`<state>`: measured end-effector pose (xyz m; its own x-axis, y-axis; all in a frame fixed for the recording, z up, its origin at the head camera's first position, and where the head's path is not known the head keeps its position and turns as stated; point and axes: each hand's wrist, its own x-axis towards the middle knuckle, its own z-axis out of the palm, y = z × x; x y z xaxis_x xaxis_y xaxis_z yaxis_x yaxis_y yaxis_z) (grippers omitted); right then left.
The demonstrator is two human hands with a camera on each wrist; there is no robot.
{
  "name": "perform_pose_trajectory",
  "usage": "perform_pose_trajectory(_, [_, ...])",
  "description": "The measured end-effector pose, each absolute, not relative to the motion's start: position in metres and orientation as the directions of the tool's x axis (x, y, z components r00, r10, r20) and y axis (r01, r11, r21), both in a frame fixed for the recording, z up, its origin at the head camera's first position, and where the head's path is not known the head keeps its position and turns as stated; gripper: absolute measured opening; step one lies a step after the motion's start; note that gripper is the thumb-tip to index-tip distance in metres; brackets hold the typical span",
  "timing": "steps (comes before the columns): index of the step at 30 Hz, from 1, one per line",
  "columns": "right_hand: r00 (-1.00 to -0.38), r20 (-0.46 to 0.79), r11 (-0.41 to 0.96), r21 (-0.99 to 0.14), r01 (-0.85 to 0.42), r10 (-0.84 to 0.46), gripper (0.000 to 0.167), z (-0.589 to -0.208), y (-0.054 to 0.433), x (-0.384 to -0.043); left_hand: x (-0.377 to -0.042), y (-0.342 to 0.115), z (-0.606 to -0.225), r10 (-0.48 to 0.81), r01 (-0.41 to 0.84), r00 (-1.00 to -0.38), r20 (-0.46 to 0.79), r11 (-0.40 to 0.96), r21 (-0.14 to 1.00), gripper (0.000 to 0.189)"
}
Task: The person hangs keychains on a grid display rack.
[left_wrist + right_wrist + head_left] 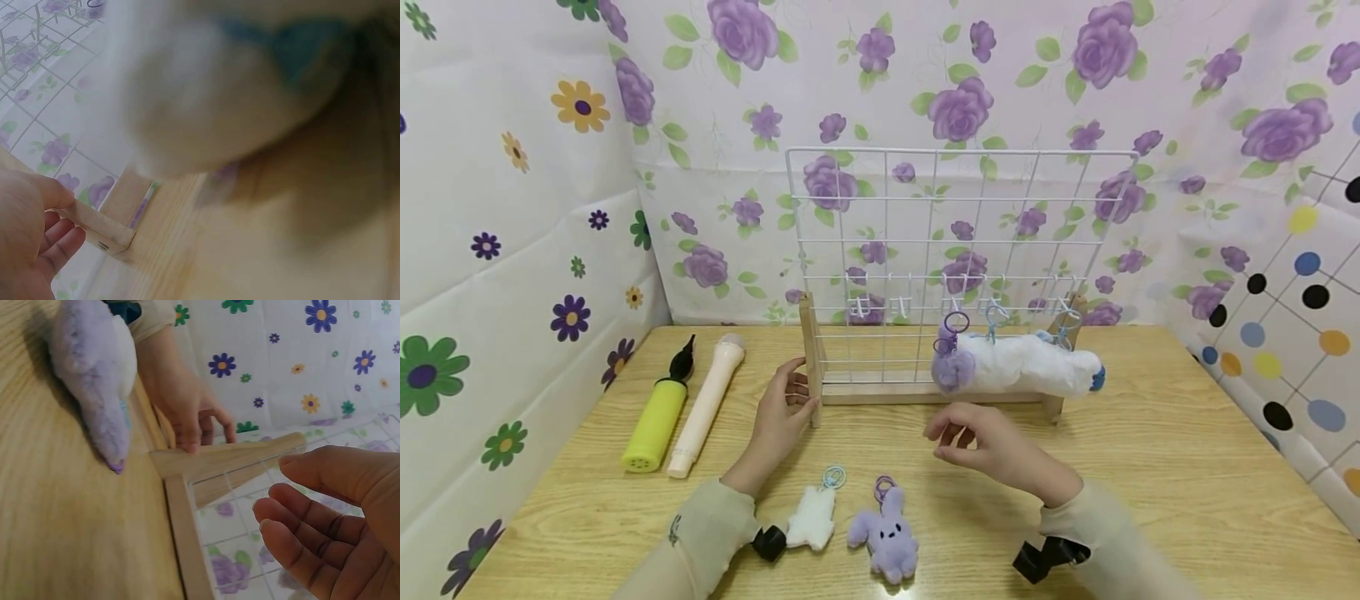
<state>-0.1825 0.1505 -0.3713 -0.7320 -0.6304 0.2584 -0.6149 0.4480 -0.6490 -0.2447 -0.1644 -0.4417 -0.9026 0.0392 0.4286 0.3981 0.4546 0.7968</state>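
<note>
A white wire grid rack [936, 198] stands on a wooden base near the back wall. My left hand [781, 407] holds the rack's left wooden support [810, 354], thumb in front and fingers curled at its outer side; the left wrist view shows the same grip at the wooden foot [112, 231]. In front of the rack's lower bar, my right hand [988, 442] hovers with loosely bent fingers and nothing between them. From hooks on the rack hang a purple plush keychain [953, 371] and white plush keychains [1030, 362] with blue rings.
Nearer me on the table lie a white plush keychain [812, 518] and a purple bunny keychain [892, 537]. At the left are a yellow-green hand pump [657, 425] and a pale, long tube-like stick [706, 408]. Several bare white hooks [859, 307] sit on the grid.
</note>
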Motion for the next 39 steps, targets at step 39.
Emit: perform_pose_trajectory(39, [-0.655, 0.043, 0.504, -0.601, -0.620, -0.755, 0.026, -0.426, 0.106, -0.189, -0.244, -0.165, -0.441, 0.036, 0.387, -0.908, 0.417, 0.451, 0.805, 0.061])
